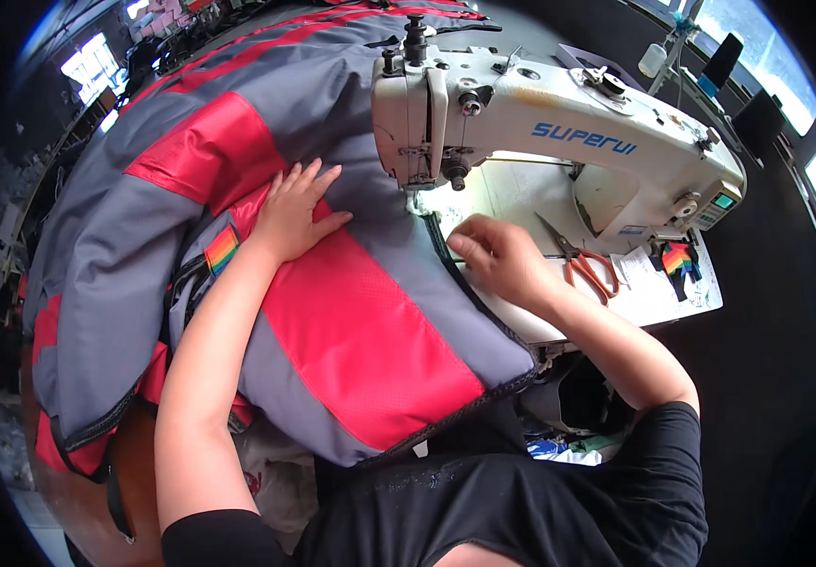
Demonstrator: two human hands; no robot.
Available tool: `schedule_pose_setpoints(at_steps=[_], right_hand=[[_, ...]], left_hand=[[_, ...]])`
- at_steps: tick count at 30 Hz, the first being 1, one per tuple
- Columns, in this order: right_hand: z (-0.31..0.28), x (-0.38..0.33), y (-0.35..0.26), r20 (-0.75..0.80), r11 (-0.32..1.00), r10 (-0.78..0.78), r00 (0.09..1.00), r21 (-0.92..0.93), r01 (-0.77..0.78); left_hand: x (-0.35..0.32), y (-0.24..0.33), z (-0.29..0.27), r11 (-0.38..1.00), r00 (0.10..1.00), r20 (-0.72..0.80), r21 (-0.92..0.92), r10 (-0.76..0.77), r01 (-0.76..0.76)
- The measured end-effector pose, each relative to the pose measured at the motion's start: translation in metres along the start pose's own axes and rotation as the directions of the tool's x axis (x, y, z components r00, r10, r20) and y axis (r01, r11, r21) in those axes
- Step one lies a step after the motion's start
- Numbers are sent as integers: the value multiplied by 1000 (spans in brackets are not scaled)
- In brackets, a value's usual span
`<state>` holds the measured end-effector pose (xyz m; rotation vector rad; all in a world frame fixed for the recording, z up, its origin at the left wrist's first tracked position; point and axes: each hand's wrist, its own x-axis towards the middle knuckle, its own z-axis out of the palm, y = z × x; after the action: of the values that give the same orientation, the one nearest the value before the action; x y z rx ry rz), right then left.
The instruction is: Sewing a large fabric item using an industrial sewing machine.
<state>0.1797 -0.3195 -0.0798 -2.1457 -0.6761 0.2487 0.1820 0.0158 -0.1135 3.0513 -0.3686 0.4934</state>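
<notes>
A large padded cover of grey fabric with red panels and black edge binding spreads over the table. My left hand lies flat on it, fingers apart, pressing beside a red panel. At the cover's right edge, my right hand is closed with curled fingers, close to the bound edge; whatever is in them is hidden. The white sewing machine stands over the cover, its needle area just at the binding's far end.
Orange-handled scissors rest on the machine bed, right of my right hand. Beyond them lie a white paper slip and a rainbow-striped tag on black fabric. Further folds of the cover hang over the table's left side.
</notes>
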Motion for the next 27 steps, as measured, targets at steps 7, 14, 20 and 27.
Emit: schedule_pose_setpoints(at_steps=[7,14,20,27], right_hand=[[-12,-21,-21,217,989,122,969,-105,-101],[-8,-46,-22,247,987,69,966,-160,-29],[-14,-66,-17,181,975,107,978,-212,-67],[6,-91,-11,-40,949,24,999,-314,-36]], left_hand=[[2,1,-1,999,999,14,11,-38,38],[0,11,-14,998,992,112,-3,-57,58],[20,38,-41,1000,993,114,-14,28,-27],[21,68,-13,987,958,276,-155,78,-36]])
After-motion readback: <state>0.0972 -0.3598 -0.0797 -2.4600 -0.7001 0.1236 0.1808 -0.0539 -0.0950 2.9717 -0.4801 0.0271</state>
